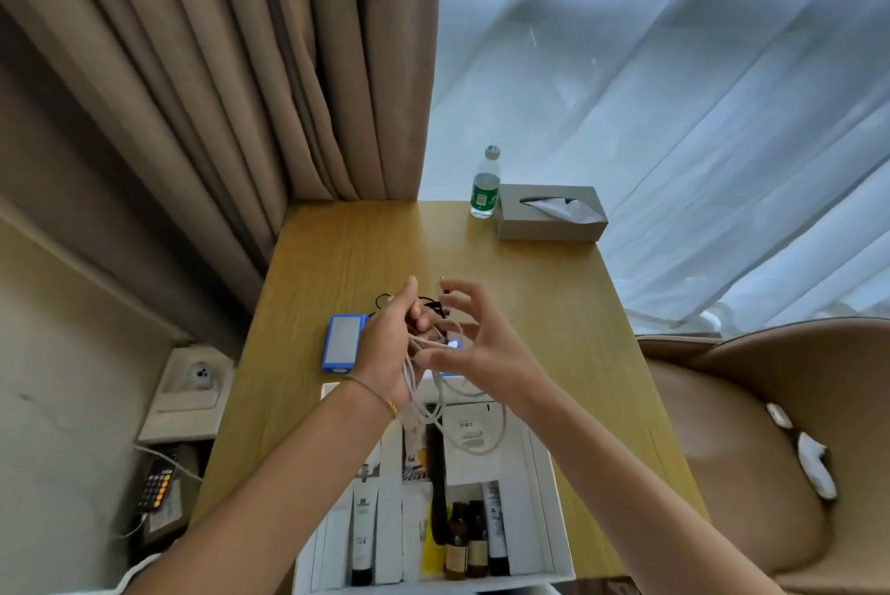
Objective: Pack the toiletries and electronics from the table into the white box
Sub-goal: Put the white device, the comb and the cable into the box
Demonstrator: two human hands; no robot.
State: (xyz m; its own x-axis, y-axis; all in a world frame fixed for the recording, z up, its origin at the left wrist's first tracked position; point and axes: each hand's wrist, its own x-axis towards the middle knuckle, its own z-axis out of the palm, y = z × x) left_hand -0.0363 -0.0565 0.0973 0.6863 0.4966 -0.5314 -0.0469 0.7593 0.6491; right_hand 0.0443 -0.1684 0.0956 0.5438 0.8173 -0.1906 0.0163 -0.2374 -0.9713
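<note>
My left hand (387, 344) is closed around loops of a white cable (486, 447), which hang down over the open white box (554, 512) at the table's near edge. Just to the right of it, my right hand (481, 339) has its fingers spread and touches the cable near the left hand. The box holds white and dark tubes (362, 532), two brown bottles (466, 541) and paper packets. A blue power bank (343, 341) lies on the table to the left of my hands. A black cable (385, 298) lies behind them, partly hidden.
The wooden table (530, 286) carries a water bottle (485, 185) and a grey tissue box (551, 211) at its far right corner. A tan chair (751, 440) stands to the right. Curtains hang behind. A wall socket (195, 378) and a calculator (154, 483) sit at the left.
</note>
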